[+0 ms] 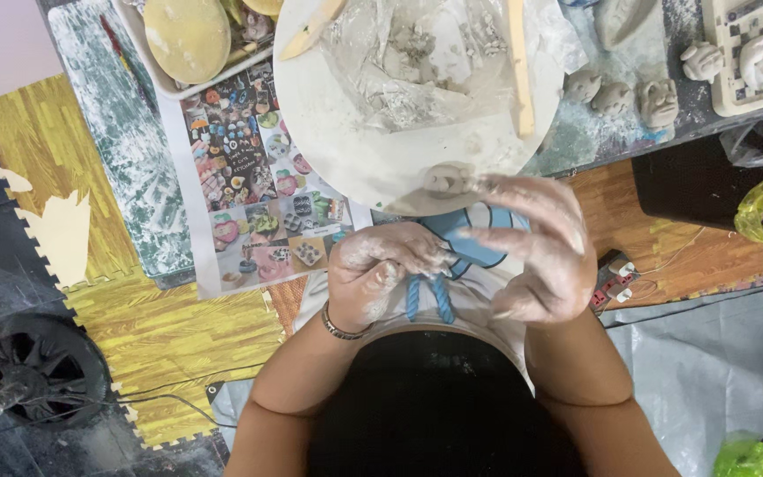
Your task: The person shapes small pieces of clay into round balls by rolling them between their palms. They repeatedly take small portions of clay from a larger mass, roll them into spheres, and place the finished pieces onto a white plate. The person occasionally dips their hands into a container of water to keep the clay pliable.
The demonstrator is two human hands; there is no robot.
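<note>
The left hand (380, 269) is curling shut, maybe squeezing clay I cannot see, while the open, empty right hand (540, 243) is touching a small half-made clay lump (446, 179) at the near edge of the round board (346, 132).

Both forearms come up from the bottom edge, elbows spread wide, and meet in front of the chest. The left hand (380, 269) is curled into a loose fist, fingers folded inward, knuckles up, smeared pale grey; a thin band circles its wrist. The right hand (536, 243) is held open just beside it, palm turned toward the left, fingers (498, 237) stretched and slightly fanned, also coated grey. Its fingertips reach close to the left hand's knuckles; whether they touch cannot be told.
</note>
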